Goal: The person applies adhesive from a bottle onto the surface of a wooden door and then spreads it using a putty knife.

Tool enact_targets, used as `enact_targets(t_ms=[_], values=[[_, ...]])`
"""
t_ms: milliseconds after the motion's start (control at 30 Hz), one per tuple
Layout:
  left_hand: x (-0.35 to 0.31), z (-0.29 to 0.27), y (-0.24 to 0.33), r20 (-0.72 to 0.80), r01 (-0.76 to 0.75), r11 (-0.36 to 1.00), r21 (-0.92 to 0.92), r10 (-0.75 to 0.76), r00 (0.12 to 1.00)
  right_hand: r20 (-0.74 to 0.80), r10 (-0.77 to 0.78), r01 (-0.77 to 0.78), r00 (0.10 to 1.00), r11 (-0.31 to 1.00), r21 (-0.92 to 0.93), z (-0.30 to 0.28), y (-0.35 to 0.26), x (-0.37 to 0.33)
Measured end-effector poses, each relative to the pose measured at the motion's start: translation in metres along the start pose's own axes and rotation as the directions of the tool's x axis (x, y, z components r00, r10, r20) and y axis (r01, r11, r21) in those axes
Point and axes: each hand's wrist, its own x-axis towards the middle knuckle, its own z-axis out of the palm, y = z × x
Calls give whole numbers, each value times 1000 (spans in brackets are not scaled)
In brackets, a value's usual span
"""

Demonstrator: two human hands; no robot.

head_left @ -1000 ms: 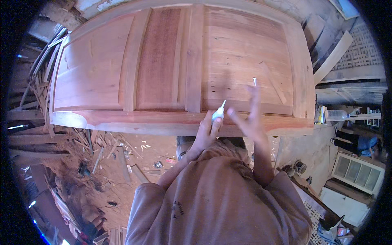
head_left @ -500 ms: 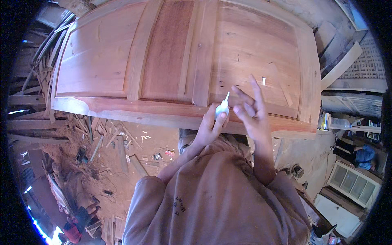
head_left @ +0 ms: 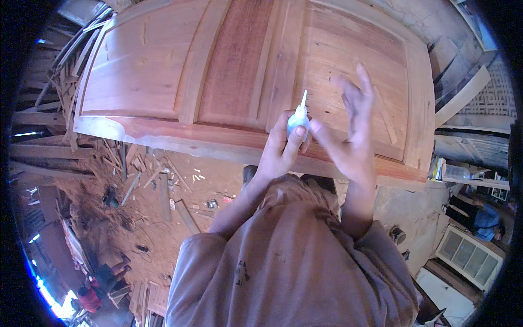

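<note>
My left hand (head_left: pixel 283 147) is wrapped round a small white glue bottle (head_left: pixel 298 121), its thin pointed nozzle tilted up and away from me. Just right of the bottle, my right hand (head_left: pixel 354 131) has its fingers spread and holds nothing visible; motion blurs it. Both hands are above the near edge of a large wooden panelled door (head_left: pixel 267 124), which lies flat before me. A thin wood strip (head_left: pixel 385 122) rests on its right panel.
Scrap wood (head_left: pixel 131 188) and sawdust cover the floor at left. Stacked boards (head_left: pixel 43 117) stand beyond the door's left end. A white window frame (head_left: pixel 468 250) leans at lower right. One person (head_left: pixel 92 297) is at lower left, another (head_left: pixel 485 220) at right.
My right hand has swung right and up, away from the bottle's tip. The left hand has lifted the bottle slightly farther over the door. The whole view has shifted a little.
</note>
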Motion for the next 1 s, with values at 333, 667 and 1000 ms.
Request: enact_targets(t_ms=[333,667,1000], values=[[-15,18,-39,59,-3,976,217,-10,998,-69,53,-59,996,994,-90,-45,24,-33],[-63,59,-117,291,31,912,408,-162,943,-199,327,-344,924,938,-55,-124,37,-134],[-207,236,-121,612,91,912,401,-340,714,-720,428,-328,546,900,286,-239,68,-435]])
